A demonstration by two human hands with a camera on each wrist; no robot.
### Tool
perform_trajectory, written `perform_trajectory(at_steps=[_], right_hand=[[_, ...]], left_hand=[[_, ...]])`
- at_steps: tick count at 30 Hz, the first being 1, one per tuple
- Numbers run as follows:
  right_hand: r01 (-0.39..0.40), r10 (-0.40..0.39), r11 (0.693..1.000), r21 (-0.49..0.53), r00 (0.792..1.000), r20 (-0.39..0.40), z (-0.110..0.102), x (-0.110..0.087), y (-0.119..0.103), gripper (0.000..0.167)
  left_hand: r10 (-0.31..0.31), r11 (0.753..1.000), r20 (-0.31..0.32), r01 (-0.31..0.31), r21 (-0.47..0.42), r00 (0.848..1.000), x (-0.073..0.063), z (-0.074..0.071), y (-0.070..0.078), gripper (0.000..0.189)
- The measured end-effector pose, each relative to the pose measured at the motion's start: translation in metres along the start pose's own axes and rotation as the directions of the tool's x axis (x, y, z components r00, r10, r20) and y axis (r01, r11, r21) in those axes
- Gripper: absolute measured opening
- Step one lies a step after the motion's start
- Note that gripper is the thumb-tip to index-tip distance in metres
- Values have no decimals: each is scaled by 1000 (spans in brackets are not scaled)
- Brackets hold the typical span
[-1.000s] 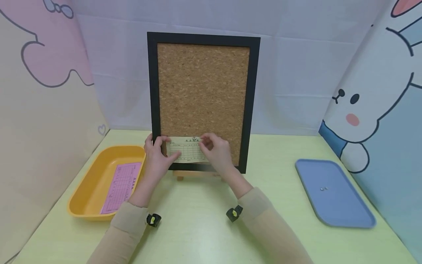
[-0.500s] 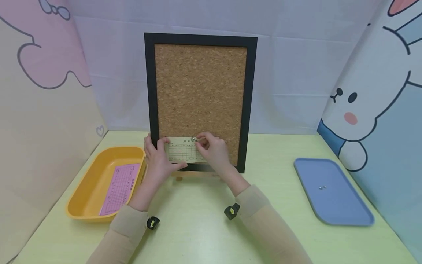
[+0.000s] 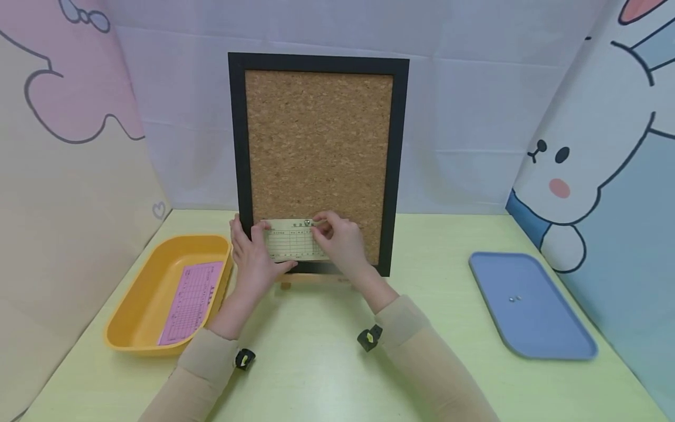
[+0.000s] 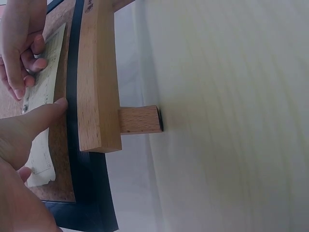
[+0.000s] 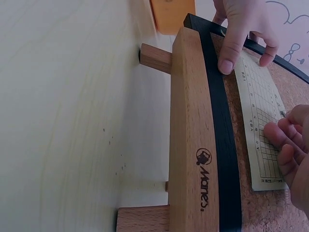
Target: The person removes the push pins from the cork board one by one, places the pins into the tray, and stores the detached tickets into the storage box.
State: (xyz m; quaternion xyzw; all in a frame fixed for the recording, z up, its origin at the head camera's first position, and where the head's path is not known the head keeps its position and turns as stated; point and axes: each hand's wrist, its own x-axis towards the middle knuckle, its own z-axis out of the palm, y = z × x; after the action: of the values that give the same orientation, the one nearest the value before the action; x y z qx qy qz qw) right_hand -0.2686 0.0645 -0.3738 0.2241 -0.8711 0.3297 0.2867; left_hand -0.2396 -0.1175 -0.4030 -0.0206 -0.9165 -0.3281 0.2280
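A pale yellow printed slip (image 3: pixel 285 243) lies against the lower part of a black-framed corkboard (image 3: pixel 321 135). A small shiny pushpin (image 3: pixel 307 223) sits near the middle of its top edge. My left hand (image 3: pixel 255 261) straddles the frame's left side. Its index finger rests on the slip's left end. The thumb lies straight along the bottom frame, also in the right wrist view. My right hand (image 3: pixel 343 243) has thumb and index tips bent close beside the pushpin and covers the slip's right end. Whether those tips grip the pin, I cannot tell.
A wooden easel (image 5: pixel 190 121) props the board. At the left a yellow tray (image 3: pixel 142 299) holds a pink printed slip (image 3: pixel 191 302). A blue tray (image 3: pixel 538 328) with two small shiny pins (image 3: pixel 514 299) lies at the right. Cartoon-printed panels flank the table.
My left thumb has slid down off the slip onto the bottom frame. The right fingertips have edged slightly closer to the pushpin. The whole head view has shifted a little.
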Motion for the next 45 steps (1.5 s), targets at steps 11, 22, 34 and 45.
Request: perform_trajectory(at_steps=[11,22,34,45], right_hand=[[35,-35,999,-29,999,5,2,1,-5,13],[40,-42,992,-120,999,-10,4,3,-8,12],[7,-15,983,-182,999,-42,10,5,-12,12],[-13,0,975,-223,998,-58,13,7,-15,11]], left_hand=[[-25,999,-1,25,-30,1000,-2,-6,-2,107],[-96,985,128,112,-127,987,-4,-16,-3,92],[-136,972,231,175,-156,963,-4,-20,-4,81],[-215,944,149,244,-220,965,2,-17,-8,40]])
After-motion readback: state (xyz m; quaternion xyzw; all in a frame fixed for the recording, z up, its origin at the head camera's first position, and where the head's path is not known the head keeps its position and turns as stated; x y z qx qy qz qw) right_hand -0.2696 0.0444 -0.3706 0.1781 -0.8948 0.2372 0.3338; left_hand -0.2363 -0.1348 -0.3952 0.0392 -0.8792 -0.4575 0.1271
